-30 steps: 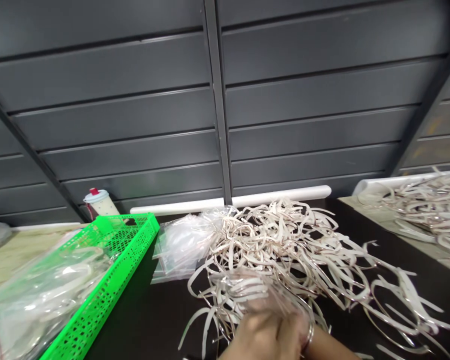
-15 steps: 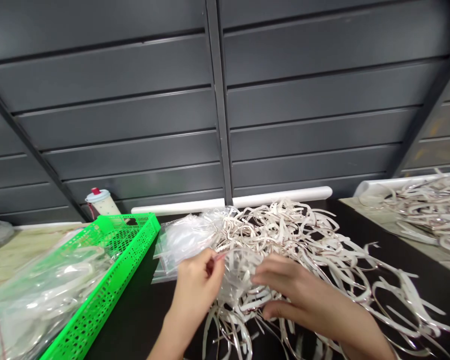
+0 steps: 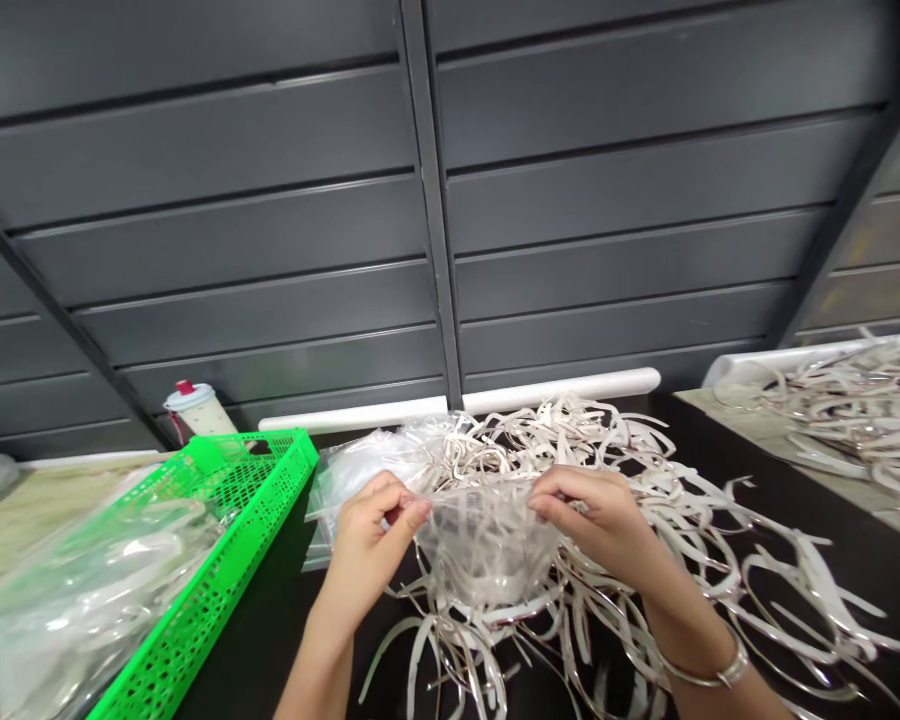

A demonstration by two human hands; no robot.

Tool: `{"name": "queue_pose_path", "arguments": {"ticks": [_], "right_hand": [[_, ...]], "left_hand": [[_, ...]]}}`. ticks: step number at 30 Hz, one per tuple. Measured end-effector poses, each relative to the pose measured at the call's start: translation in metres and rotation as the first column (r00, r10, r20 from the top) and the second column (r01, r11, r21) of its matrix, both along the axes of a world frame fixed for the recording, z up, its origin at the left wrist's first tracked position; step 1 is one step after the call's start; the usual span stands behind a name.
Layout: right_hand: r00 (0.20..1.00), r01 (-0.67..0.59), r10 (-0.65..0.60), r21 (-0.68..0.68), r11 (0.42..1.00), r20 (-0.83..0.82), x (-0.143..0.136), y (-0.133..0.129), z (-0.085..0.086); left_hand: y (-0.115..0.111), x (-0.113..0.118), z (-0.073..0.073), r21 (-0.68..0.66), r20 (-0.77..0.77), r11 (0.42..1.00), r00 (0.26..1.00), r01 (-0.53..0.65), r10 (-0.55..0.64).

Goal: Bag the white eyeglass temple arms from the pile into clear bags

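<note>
Between my hands a clear plastic bag (image 3: 491, 545) is stretched by its top edge, with whitish pieces showing through it. At the bag's left corner, my left hand (image 3: 379, 525) pinches the edge between thumb and fingers. My right hand (image 3: 589, 510) grips the opposite corner the same way. Behind and below the bag spreads a tangled heap of white, curved strips (image 3: 570, 440) with shiny edges. Whether the pieces seen through the film lie inside the bag or behind it, I cannot tell for certain. A stack of flat clear bags (image 3: 367, 465) lies just beyond my left hand.
On the left stands a green perforated plastic basket (image 3: 217, 585) with filled clear bags (image 3: 97, 610). A bottle with a red cap (image 3: 199, 408) is behind it. White rolls (image 3: 562, 390) lie along the grey panelled wall (image 3: 330, 240). Another pile of strips (image 3: 862, 410) sits far right.
My right hand has closed on the bag's right corner, where before its fingers were apart beside it. The bag is now pulled wide and flat between both hands.
</note>
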State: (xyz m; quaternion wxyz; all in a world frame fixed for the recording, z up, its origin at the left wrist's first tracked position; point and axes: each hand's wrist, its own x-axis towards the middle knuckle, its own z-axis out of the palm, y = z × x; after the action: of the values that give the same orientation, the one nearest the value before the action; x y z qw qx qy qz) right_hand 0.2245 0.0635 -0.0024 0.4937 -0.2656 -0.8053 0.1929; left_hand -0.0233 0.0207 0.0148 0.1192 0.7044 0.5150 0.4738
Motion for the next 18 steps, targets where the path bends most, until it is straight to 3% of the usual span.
{"name": "queue_pose_path", "arguments": {"ticks": [4, 9, 11, 14, 16, 18], "right_hand": [[0.989, -0.092, 0.073, -0.153, 0.984, -0.127, 0.001, 0.001, -0.003], [0.877, -0.327, 0.106, -0.420, 0.847, -0.469, -0.006, 0.011, -0.014], [0.877, -0.432, 0.214, -0.512, 0.743, -0.430, -0.011, 0.016, -0.017], [0.846, -0.496, 0.488, -0.652, 0.573, -0.215, -0.021, 0.022, -0.025], [0.788, -0.512, 0.600, -0.685, 0.518, -0.136, -0.029, 0.023, -0.031], [0.779, -0.513, 0.616, -0.685, 0.518, -0.117, -0.036, 0.023, -0.037]], "left_hand": [[0.001, 0.007, -0.007, 0.086, 0.200, 0.996, 0.979, 0.014, -0.031], [0.000, 0.017, -0.022, 0.011, 0.629, 1.000, 0.777, 0.010, -0.014], [-0.001, 0.019, -0.023, 0.047, 0.681, 0.999, 0.732, -0.025, -0.014], [-0.002, 0.020, -0.021, 0.083, 0.694, 0.993, 0.720, -0.078, -0.002], [-0.002, 0.021, -0.019, 0.087, 0.683, 0.991, 0.730, -0.106, 0.018], [-0.001, 0.021, -0.017, 0.082, 0.659, 0.986, 0.750, -0.142, 0.054]]}}
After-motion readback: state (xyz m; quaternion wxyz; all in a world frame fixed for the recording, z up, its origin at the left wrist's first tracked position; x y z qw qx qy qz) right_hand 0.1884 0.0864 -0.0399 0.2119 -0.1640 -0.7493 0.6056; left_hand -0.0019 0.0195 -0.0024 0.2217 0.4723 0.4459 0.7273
